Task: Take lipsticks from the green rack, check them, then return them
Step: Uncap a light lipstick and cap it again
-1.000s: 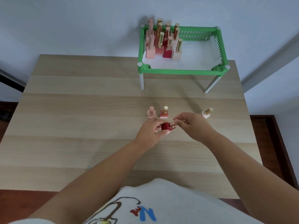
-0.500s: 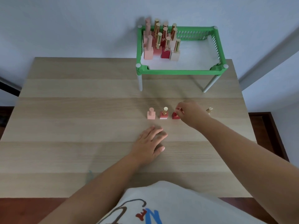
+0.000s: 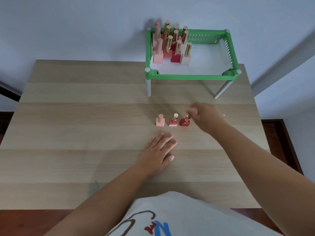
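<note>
Two hands: the left hand (image 3: 157,150) lies flat on the bench, fingers straight and together, holding nothing; the right hand (image 3: 206,117) is blurred just beside the dark red lipstick, fingers loosely bent, and I cannot tell if it touches the cap.
Shirt (image 3: 170,217): white cloth at the near edge with blue and red print, not readable.
Bench (image 3: 76,116): pale wood with long grain stripes.
Row on bench: three lipsticks stand upright with square bases, long axis vertical: pink lipstick (image 3: 160,120), red-to-pink lipstick (image 3: 173,120) with a gold cap, dark red lipstick (image 3: 185,122).
Green rack (image 3: 190,77): plastic, slotted walls, grey legs, white liner; it stands at the far right of the bench.
Rack lipsticks (image 3: 172,45): a cluster upright in the left part, with pink and gold caps.
</note>
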`<control>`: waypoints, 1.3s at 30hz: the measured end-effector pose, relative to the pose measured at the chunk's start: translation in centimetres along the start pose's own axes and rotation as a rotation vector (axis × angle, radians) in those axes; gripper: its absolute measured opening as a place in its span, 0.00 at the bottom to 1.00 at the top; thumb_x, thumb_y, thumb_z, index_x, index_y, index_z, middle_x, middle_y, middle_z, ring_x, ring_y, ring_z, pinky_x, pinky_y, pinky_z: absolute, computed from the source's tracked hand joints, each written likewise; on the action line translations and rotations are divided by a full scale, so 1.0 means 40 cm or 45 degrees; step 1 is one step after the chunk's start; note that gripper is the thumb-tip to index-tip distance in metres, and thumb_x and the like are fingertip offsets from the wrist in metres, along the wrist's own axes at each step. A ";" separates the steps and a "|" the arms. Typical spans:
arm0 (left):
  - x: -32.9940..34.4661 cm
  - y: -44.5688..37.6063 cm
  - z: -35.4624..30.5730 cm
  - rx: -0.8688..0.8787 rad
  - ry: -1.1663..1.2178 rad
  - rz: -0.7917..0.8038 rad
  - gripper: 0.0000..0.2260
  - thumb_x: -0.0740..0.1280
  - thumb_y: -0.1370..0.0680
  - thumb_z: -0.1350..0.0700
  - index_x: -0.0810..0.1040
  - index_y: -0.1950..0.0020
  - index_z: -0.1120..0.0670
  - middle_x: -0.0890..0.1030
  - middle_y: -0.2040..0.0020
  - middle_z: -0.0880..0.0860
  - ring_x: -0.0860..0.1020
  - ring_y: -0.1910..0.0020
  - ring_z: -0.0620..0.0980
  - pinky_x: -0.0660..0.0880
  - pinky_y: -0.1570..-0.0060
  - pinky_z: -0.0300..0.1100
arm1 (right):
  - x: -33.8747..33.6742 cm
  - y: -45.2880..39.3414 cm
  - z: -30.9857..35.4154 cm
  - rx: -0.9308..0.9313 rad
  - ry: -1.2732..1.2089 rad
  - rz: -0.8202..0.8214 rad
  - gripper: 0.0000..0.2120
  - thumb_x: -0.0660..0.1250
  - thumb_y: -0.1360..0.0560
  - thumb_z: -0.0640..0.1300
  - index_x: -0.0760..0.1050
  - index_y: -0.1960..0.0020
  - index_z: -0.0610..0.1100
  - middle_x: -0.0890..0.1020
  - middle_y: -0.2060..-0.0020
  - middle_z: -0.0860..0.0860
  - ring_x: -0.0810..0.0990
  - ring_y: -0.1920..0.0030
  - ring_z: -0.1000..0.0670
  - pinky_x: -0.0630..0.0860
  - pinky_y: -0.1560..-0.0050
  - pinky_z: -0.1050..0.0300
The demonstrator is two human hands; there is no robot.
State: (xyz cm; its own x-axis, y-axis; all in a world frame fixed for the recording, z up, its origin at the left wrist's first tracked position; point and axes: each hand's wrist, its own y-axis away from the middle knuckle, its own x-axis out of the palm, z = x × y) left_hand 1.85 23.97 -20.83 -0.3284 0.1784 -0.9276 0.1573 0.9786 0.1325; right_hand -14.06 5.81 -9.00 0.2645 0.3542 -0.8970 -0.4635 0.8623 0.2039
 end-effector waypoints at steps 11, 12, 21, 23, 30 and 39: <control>-0.011 -0.047 -0.054 0.130 0.176 -0.053 0.22 0.60 0.20 0.51 0.67 0.26 0.51 0.60 0.23 0.51 0.53 0.22 0.53 0.45 0.26 0.47 | -0.050 0.035 -0.197 0.282 -0.079 -0.005 0.13 0.70 0.28 0.44 0.79 0.44 0.48 0.77 0.48 0.45 0.77 0.49 0.45 0.67 0.48 0.58; -0.010 -0.056 -0.062 0.159 0.187 -0.044 0.21 0.61 0.21 0.52 0.68 0.27 0.52 0.62 0.23 0.52 0.55 0.23 0.54 0.47 0.25 0.48 | -0.040 0.040 -0.197 0.278 -0.096 -0.018 0.12 0.69 0.28 0.43 0.79 0.44 0.48 0.78 0.49 0.46 0.77 0.49 0.45 0.67 0.48 0.59; -0.004 -0.100 -0.102 0.185 0.249 -0.071 0.22 0.65 0.23 0.52 0.71 0.30 0.56 0.69 0.28 0.53 0.62 0.26 0.56 0.59 0.28 0.53 | 0.007 0.095 -0.162 0.293 -0.293 -0.111 0.10 0.68 0.29 0.40 0.80 0.50 0.50 0.82 0.57 0.51 0.77 0.60 0.53 0.70 0.57 0.61; -0.006 -0.105 -0.110 0.113 0.265 -0.088 0.23 0.65 0.23 0.49 0.70 0.29 0.55 0.69 0.29 0.51 0.65 0.28 0.55 0.62 0.30 0.53 | 0.018 0.114 -0.144 0.301 -0.354 -0.064 0.09 0.71 0.30 0.42 0.80 0.51 0.52 0.82 0.61 0.53 0.78 0.62 0.55 0.70 0.60 0.63; -0.008 -0.138 -0.150 -0.279 0.455 -0.051 0.24 0.64 0.24 0.41 0.70 0.31 0.47 0.69 0.33 0.48 0.64 0.34 0.53 0.58 0.33 0.47 | 0.062 0.173 -0.088 0.253 -0.541 -0.008 0.07 0.73 0.31 0.44 0.81 0.55 0.53 0.81 0.66 0.61 0.78 0.65 0.66 0.71 0.65 0.76; -0.021 -0.130 -0.143 -0.301 0.630 -0.085 0.15 0.69 0.24 0.46 0.78 0.39 0.47 0.74 0.43 0.47 0.69 0.42 0.50 0.64 0.40 0.42 | 0.076 0.204 -0.105 0.293 -0.782 0.025 0.12 0.71 0.29 0.39 0.78 0.48 0.50 0.85 0.56 0.57 0.81 0.60 0.62 0.75 0.54 0.63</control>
State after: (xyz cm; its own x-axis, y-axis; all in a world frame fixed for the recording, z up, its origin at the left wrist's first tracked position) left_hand -4.03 19.33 -18.73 -0.7379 0.0862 -0.6694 -0.0738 0.9756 0.2070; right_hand -20.59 12.40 -11.70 0.7243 0.4540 -0.5190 -0.2986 0.8849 0.3574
